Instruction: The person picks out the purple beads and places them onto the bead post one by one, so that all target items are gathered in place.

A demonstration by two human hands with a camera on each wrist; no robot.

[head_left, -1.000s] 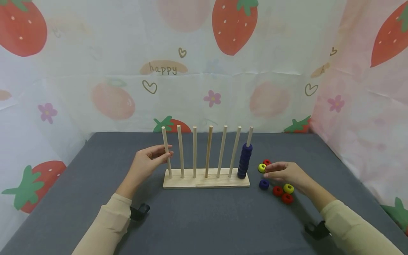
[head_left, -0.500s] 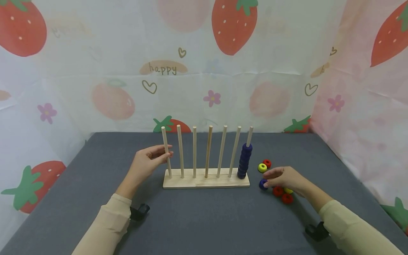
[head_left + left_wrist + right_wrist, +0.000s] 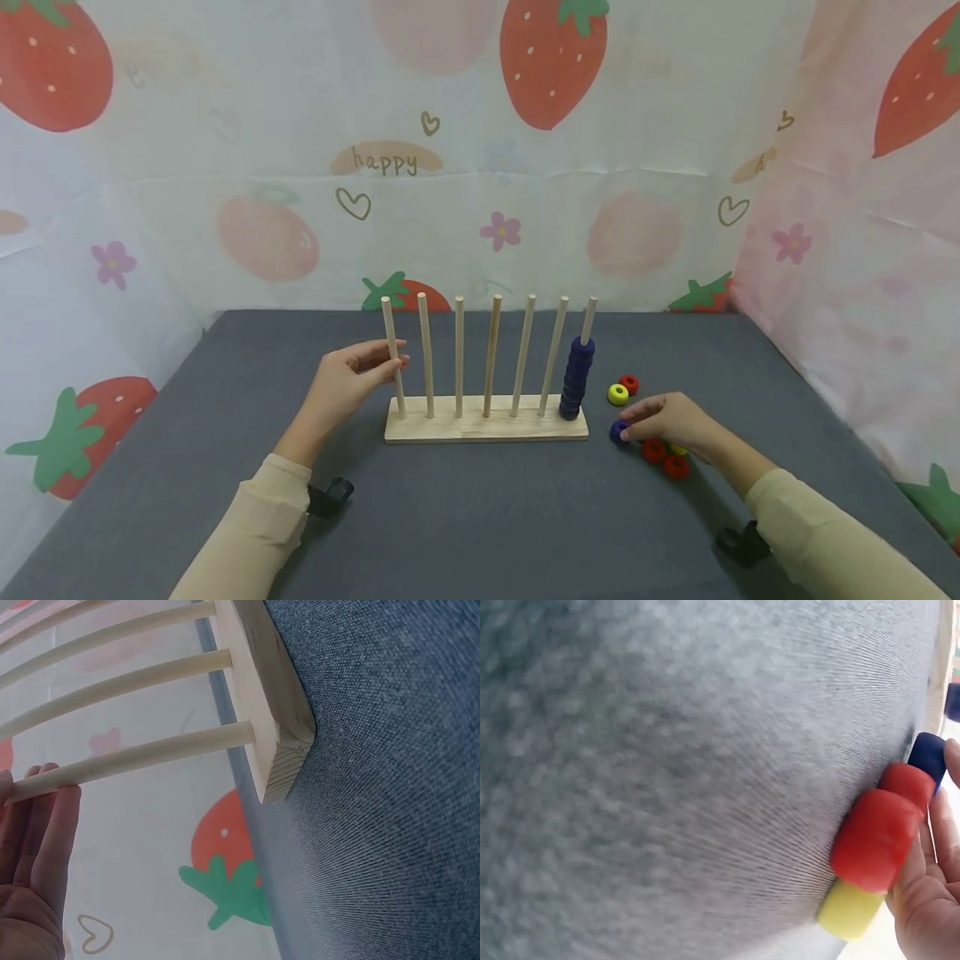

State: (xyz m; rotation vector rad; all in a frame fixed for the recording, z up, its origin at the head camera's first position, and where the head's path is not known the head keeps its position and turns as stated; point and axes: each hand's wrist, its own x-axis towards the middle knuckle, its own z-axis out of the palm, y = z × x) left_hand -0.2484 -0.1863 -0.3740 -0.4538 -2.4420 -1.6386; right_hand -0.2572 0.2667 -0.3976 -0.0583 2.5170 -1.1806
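My left hand holds the leftmost peg of a wooden peg rack between thumb and fingers. In the left wrist view that peg runs from the fingertips down to the base. Dark blue beads are stacked on the rightmost peg; the other pegs carry no beads. To the right of the rack, my right hand pinches a single blue bead down at the cloth. In the right wrist view the thumb lies against this blue bead, beside red beads.
Two red beads and a partly covered yellow bead lie below the right hand. Farther back are another yellow bead and a red one. Grey cloth covers the table, with a strawberry-print curtain behind.
My right hand has come from near the back yellow bead toward me and down to the blue bead, taking hold of it. The left hand stays on its peg.
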